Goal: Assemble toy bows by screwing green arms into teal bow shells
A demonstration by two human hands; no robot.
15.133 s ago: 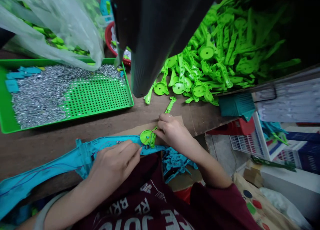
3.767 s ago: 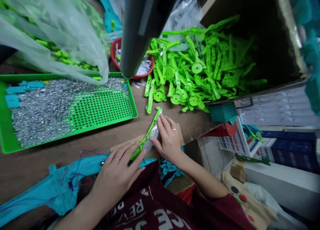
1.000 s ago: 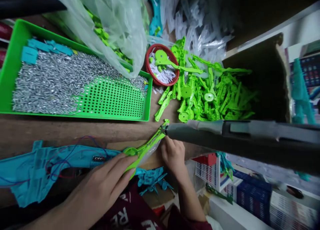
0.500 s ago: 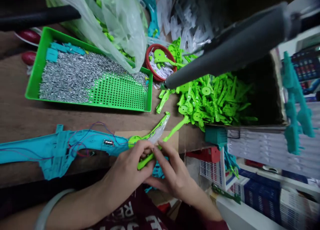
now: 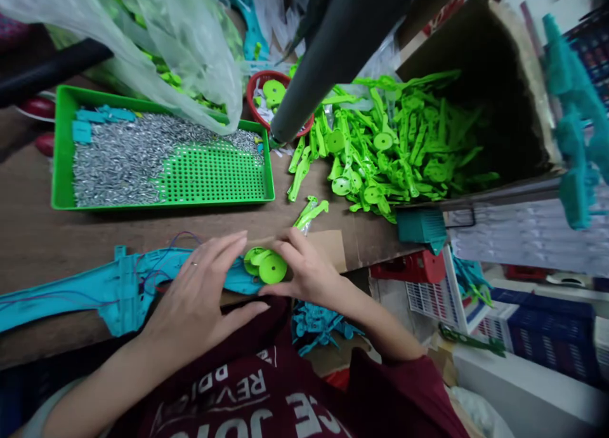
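Right under the curled fingers of the right hand (image 5: 307, 266), here's the action: a green piece (image 5: 273, 268) lies with its round end showing, overlapping a second green piece (image 5: 251, 260) just behind. Whether those fingers grip or merely rest, I can't tell — the hand covers the middle of both. The left hand (image 5: 202, 282) is easier to call: fingers stretched, thumb spread wide, nothing in its grasp, held over the blue part (image 5: 118, 292). The step in hand looks like bringing the two round ends together; the next move, I'd judge, calls for the left fingers to come in and steady the discs while the right ones square up the stems.

Watch the loose wires (image 5: 183, 233) just beyond the left fingertips — they could snag. Beneath and beside the right fingers lies a cardboard sheet (image 5: 333, 247); farther out from them spreads a heap of green parts (image 5: 380, 143). Ahead of the left fingers sits the green tray (image 5: 164, 207) of small metal pieces (image 5: 118, 165), well apart. Beyond both hands, a dark post (image 5: 328, 54) cuts across, hiding some of the red basket (image 5: 254, 101), while blue parts (image 5: 318, 327) lie below the right hand.
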